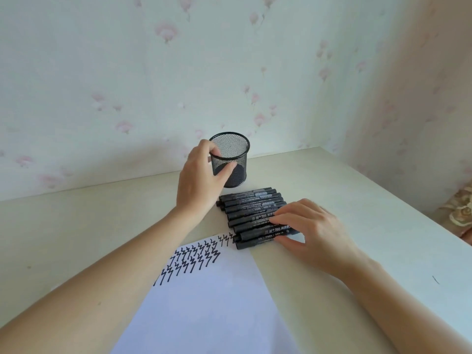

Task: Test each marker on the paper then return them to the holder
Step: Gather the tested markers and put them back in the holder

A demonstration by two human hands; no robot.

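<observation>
A black mesh holder (236, 152) stands upright near the back of the table, and nothing shows inside it. My left hand (201, 180) grips its left side, thumb on the front and fingers over the rim. Several capped black markers (251, 213) lie side by side in a row just in front of the holder. My right hand (309, 231) rests on their right ends, fingers curled round the nearest ones. The white paper (209, 297) lies in front, with rows of black zigzag marks (196, 256) along its far edge.
The pale table (357, 200) meets a flowered wall at the back and on the right. Its right edge runs diagonally toward me. A patterned fabric object (459, 210) sits beyond that edge. A small dark mark (435, 279) is on the table at right.
</observation>
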